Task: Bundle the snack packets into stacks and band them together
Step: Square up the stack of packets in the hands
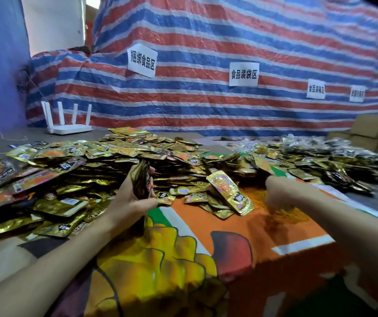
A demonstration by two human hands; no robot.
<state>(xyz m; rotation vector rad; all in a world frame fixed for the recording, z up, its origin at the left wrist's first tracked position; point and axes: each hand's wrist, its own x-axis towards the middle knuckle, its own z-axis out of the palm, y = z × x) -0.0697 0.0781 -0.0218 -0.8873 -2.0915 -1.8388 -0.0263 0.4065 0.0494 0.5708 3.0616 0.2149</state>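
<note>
A wide heap of gold foil snack packets (105, 161) covers the table from the left edge to the far right. My left hand (133, 197) grips a thin upright stack of packets (141, 179), seen edge-on. A flat stack of gold packets (229, 193) lies tilted on the orange printed sheet (206, 225), between my hands. My right hand (277, 193) hovers just right of that stack, fingers curled downward and blurred; whether it holds anything cannot be told. No band is visible.
A white router (69, 122) with several antennas stands at the back left. A red, white and blue striped tarp (206, 42) with paper labels forms the back wall. Darker packets (343, 152) pile at the right, with cardboard boxes (371, 131) behind.
</note>
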